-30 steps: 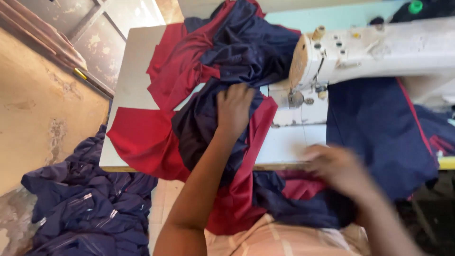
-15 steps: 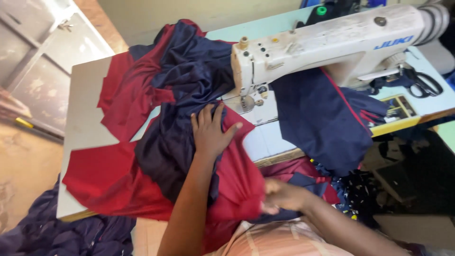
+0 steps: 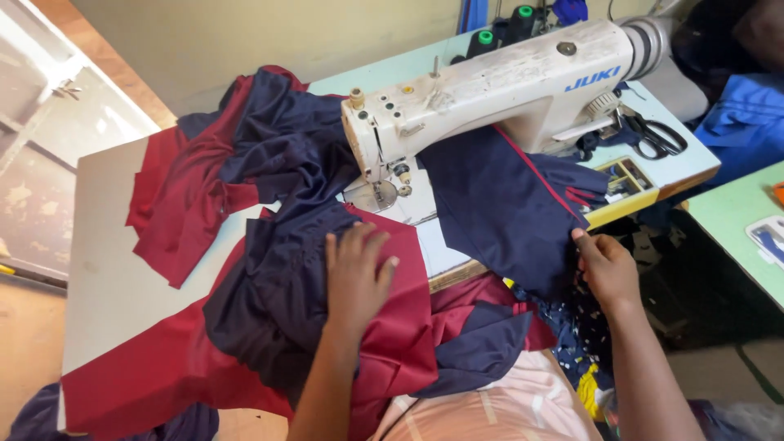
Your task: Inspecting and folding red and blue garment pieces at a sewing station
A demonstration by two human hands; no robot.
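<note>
Nearest, left hand [image 3: 357, 273] flat, fingers [image 3: 369, 245] spread wide, pressing the navy and maroon garment [image 3: 278, 278] onto the surface [image 3: 122, 269]. Right hand [image 3: 606, 265] at the surface's near right edge, fingers pinching the hanging navy fabric panel [image 3: 498, 204]. Beyond, white sewing machine [image 3: 498, 90], bunched cloth beside its needle end. Bare room along the left surface edge. Farthest, black scissors [image 3: 653, 135].

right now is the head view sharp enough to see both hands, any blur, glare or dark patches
Head view: sharp, no motion blur on the left hand pressing the navy and red cloth, nor the right hand at the navy piece's edge; even light, mild sheen on the white sewing machine; the top right corner is dim.
</note>
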